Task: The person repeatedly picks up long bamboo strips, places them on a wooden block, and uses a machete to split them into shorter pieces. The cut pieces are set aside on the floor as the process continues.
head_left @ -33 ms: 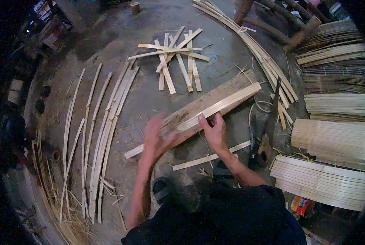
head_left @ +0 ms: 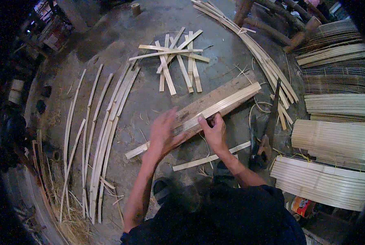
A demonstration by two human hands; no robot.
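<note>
A wooden plank (head_left: pixel 215 93) lies slantwise on the floor in front of me. Along it rests a flat row of pale bamboo strips (head_left: pixel 235 99), its lower left end projecting past the plank. My left hand (head_left: pixel 163 134) reaches across the strips near that end, fingers stretched out and thumb apart; the palm's contact with them is hidden. Farther right, my right hand (head_left: pixel 213 131) grips the near edge of the strips, thumb on top and fingers curled under.
Crossed short strips (head_left: pixel 185 65) lie beyond the plank. Long strips (head_left: pixel 116 107) spread at left, and a long bundle (head_left: pixel 268 65) curves along the right. A handsaw (head_left: pixel 266 148) lies beside stacked slats (head_left: pixel 325 177). Another strip (head_left: pixel 209 159) lies near my feet.
My left hand has shifted slightly right along the strips, and its fingers now show spread rather than smeared. My right hand and the strips stay almost in place.
</note>
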